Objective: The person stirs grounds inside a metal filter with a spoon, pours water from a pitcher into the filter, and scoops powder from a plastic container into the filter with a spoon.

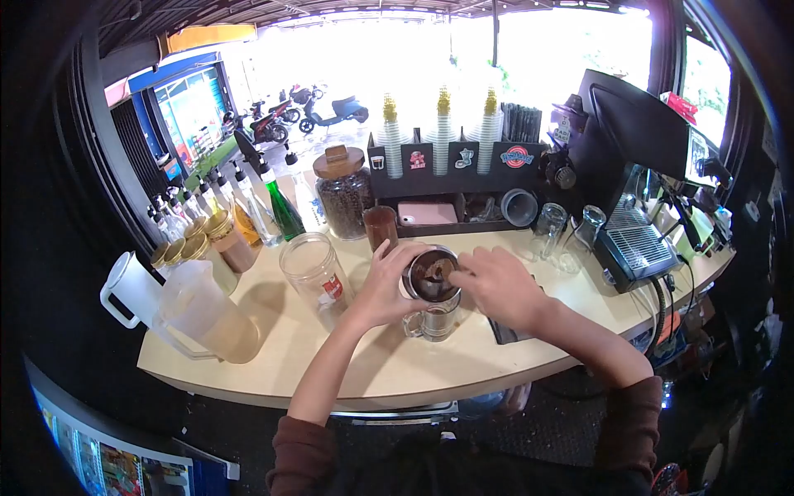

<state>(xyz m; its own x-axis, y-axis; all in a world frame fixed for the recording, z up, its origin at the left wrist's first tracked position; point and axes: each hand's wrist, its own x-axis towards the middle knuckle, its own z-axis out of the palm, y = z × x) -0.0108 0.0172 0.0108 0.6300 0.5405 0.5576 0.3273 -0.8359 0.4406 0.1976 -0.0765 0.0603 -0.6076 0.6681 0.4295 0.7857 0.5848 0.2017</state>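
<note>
My left hand (392, 285) is wrapped round the left side of a round metal cup (433, 274) with dark brown contents, its thumb along the lower edge. My right hand (500, 285) is closed at the cup's right rim, its fingers pinched on something too small to make out. Directly below the cup stands a glass mug (436, 322) with its handle to the left. Just behind my left hand is a tall brown container (381, 226). A large clear jar (311, 271) with a red label is left of my left hand.
Pitchers (207, 314), gold-lidded jars (227, 236) and pump bottles stand left. A bean jar (344, 198) and a black cup organizer (455, 169) line the back. Glasses (583, 236) and an espresso machine (637, 248) are right. A dark mat (506, 332) lies beside the mug.
</note>
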